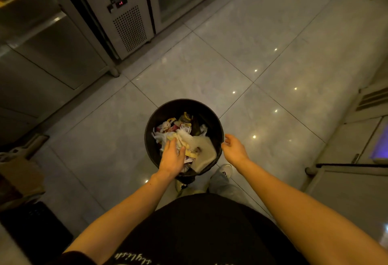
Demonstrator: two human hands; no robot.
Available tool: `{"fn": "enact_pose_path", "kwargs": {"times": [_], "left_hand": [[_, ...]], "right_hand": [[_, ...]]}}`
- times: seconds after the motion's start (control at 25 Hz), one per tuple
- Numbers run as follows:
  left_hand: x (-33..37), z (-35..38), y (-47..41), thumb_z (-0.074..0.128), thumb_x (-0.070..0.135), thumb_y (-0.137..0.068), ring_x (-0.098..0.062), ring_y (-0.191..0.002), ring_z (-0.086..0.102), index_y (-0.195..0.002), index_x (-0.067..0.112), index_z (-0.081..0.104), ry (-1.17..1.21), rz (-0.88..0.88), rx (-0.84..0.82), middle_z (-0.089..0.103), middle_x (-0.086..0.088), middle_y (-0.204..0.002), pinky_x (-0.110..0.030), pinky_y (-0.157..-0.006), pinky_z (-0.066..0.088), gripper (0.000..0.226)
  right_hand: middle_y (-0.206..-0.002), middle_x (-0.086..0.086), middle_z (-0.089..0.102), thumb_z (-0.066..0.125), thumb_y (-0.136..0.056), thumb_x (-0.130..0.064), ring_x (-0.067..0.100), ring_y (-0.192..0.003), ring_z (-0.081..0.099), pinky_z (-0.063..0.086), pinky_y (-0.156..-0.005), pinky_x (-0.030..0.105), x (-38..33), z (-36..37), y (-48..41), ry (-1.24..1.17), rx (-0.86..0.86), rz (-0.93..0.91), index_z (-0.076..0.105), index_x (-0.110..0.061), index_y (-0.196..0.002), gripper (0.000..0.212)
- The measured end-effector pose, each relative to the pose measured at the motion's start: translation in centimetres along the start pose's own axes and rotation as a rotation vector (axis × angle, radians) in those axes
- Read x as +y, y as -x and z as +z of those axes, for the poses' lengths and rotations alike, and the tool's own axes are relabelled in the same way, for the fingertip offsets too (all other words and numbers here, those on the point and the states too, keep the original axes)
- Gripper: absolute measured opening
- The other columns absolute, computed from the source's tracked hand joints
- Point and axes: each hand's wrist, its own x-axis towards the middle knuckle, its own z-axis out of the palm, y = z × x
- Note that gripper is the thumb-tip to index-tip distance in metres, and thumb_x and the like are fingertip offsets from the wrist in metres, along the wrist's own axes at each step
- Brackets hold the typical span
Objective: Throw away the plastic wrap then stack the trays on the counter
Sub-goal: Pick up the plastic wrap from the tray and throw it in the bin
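A round black trash bin [212,117] stands on the tiled floor right in front of my feet. It holds crumpled paper, wrappers, a bottle and a pale sheet of plastic wrap [204,149] lying on top at the near right. My left hand [171,156] reaches down into the bin with fingers spread, resting on the rubbish next to the wrap. My right hand [234,149] hovers just outside the bin's right rim, fingers loosely curled and empty. No trays or counter top are in view.
Steel refrigerated cabinets [126,19] line the far left and top. More steel units [357,149] stand at the right. A cardboard box [19,178] and a dark crate [35,229] sit at the near left. Glossy floor tiles [241,59] stretch ahead.
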Motion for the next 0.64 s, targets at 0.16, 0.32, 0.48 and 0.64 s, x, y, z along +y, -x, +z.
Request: {"fn": "enact_pose_path", "kwargs": {"times": [0.16,0.32,0.48,0.64], "left_hand": [[0.7,-0.2,0.3,0.040,0.035,-0.100,-0.027,-0.145,0.027,-0.149,0.008,0.028,0.001,0.096,0.021,0.031,-0.012,-0.156,-0.044,-0.117,0.028,0.057],[1.2,-0.3,0.7,0.040,0.036,-0.100,-0.026,-0.141,0.033,-0.147,0.011,0.031,-0.051,0.206,0.035,0.036,-0.011,-0.153,-0.046,-0.114,0.033,0.055],[1.4,-0.2,1.3,0.039,0.037,-0.100,-0.025,-0.140,0.035,-0.146,0.012,0.032,-0.127,0.310,0.026,0.038,-0.011,-0.152,-0.044,-0.114,0.034,0.053],[2.8,0.4,1.9,0.038,0.039,-0.100,-0.024,-0.139,0.036,-0.146,0.014,0.034,-0.203,0.418,-0.002,0.039,-0.009,-0.151,-0.045,-0.113,0.035,0.052]], "right_hand": [[-0.146,0.015,0.047,0.049,-0.097,-0.017,0.030,-0.132,0.047,0.040,-0.109,0.042,-0.1,0.4,0.7,0.002,-0.007,-0.064,0.037,-0.011,-0.145,0.050],[-0.145,0.014,0.048,0.051,-0.097,-0.021,0.028,-0.132,0.047,0.040,-0.105,0.039,0.3,0.9,1.6,0.016,0.014,-0.130,0.037,-0.014,-0.145,0.051],[-0.146,0.013,0.047,0.052,-0.097,-0.025,0.028,-0.132,0.046,0.039,-0.104,0.035,0.9,1.2,2.9,0.009,0.053,-0.166,0.036,-0.016,-0.146,0.052],[-0.143,0.013,0.050,0.050,-0.097,-0.025,0.028,-0.131,0.048,0.038,-0.100,0.030,1.7,-0.2,4.7,0.007,0.140,-0.218,0.038,-0.014,-0.144,0.050]]}}
